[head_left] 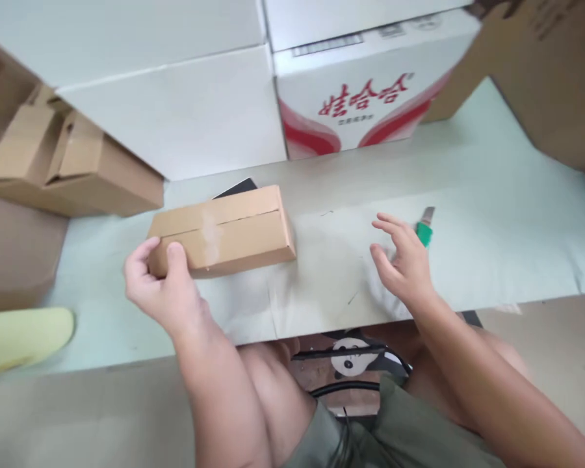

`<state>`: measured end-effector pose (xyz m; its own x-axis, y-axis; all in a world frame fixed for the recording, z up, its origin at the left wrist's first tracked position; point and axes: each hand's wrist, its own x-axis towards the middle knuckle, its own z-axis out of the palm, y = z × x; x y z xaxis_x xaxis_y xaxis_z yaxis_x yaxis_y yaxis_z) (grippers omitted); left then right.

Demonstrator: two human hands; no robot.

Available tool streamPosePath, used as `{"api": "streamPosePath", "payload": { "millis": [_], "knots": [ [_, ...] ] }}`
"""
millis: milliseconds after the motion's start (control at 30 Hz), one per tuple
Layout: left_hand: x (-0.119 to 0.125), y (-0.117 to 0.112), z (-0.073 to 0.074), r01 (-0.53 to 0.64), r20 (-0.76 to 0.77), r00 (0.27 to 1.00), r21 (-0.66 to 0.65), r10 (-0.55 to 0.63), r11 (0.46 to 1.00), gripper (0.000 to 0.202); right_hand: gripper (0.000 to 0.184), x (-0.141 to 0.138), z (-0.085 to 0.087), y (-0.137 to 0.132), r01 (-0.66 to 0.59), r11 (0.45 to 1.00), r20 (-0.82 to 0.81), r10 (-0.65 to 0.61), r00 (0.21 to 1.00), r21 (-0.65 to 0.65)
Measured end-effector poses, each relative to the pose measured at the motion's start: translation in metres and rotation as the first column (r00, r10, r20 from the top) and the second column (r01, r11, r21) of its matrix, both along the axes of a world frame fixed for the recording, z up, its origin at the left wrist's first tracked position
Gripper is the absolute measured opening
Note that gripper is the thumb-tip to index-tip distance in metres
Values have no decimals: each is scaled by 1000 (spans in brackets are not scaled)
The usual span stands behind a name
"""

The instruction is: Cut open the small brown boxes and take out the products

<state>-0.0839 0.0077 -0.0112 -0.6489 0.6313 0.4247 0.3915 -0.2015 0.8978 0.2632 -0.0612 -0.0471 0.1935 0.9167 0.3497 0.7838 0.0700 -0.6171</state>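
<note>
A long brown cardboard box point(238, 231) rests on the pale green table, its top flaps meeting along a seam with a whitish tape mark across it. My left hand point(163, 283) grips the box's left end, thumb on the near side and fingers curled round the end. To the right, my right hand point(402, 260) is held above the table with fingers apart and nothing in it. Just beyond that hand lies a utility knife point(424, 231) with a green handle and its blade showing; part of the handle is hidden behind the hand.
White cartons point(175, 123) and a red-lettered carton point(355, 97) line the back of the table point(492, 260). Brown boxes point(102, 169) stack at the left, and a large brown carton point(556, 78) stands at the right. A dark flat object point(238, 188) shows behind the held box. A yellow-green object point(24, 338) sits front left.
</note>
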Motion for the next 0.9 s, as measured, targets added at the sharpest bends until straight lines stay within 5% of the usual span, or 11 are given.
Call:
{"api": "streamPosePath", "payload": {
  "millis": [100,200,300,400,500,600,733,900],
  "knots": [
    [22,-1,5,131,32,991,-33,-130,991,29,39,24,2,-8,156,987,49,-154,987,-31],
    [42,-2,5,218,62,974,-16,-216,976,31,56,48,5,-19,343,898,176,-304,936,-275],
    [60,-2,2,286,91,954,14,-286,958,43,81,66,15,-25,366,733,242,-276,930,-573],
    [75,-6,-1,393,80,918,-54,-388,918,56,86,73,24,-23,298,676,239,-183,954,-674],
    [88,-11,-2,489,45,872,-101,-487,866,58,87,73,28,-16,287,688,213,-193,958,-666],
    [96,-11,-4,538,22,842,-114,-539,835,61,87,74,26,-9,129,747,-177,-316,932,-653],
    [101,-8,-10,557,68,831,-139,-553,819,65,84,83,26,-1,-80,916,-783,-288,551,-393],
    [109,-6,-14,604,160,792,-67,-589,794,64,54,94,21,5,29,986,-905,-161,393,-163]
  ]
}}
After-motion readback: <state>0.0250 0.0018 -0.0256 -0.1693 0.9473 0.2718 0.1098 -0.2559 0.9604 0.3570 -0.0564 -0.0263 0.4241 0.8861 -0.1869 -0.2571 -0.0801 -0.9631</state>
